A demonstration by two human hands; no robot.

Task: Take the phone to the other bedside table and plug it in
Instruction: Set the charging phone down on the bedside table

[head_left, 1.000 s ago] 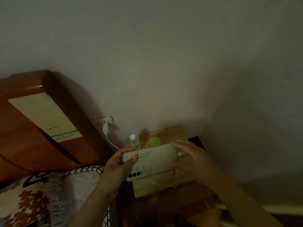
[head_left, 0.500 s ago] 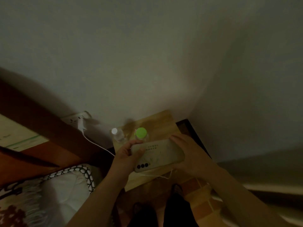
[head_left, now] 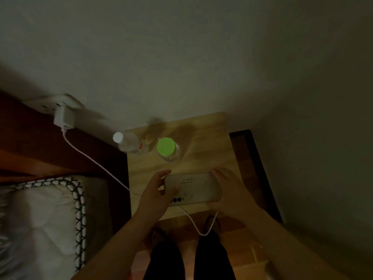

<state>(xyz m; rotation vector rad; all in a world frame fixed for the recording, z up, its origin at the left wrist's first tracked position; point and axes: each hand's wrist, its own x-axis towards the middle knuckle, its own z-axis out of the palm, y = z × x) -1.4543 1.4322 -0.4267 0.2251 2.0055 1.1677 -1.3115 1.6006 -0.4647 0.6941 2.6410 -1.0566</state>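
Fingers of both hands clamped on sideways phone (head_left: 194, 187), back up, cameras leftward.

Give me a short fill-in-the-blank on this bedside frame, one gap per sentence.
1. The phone lies with its ____ side up, camera lenses showing.
2. The jar has a ____ lid.
3. The charger sits in the wall ____.
4. The cable is ____ in colour.

Missing words: back; green; socket; white
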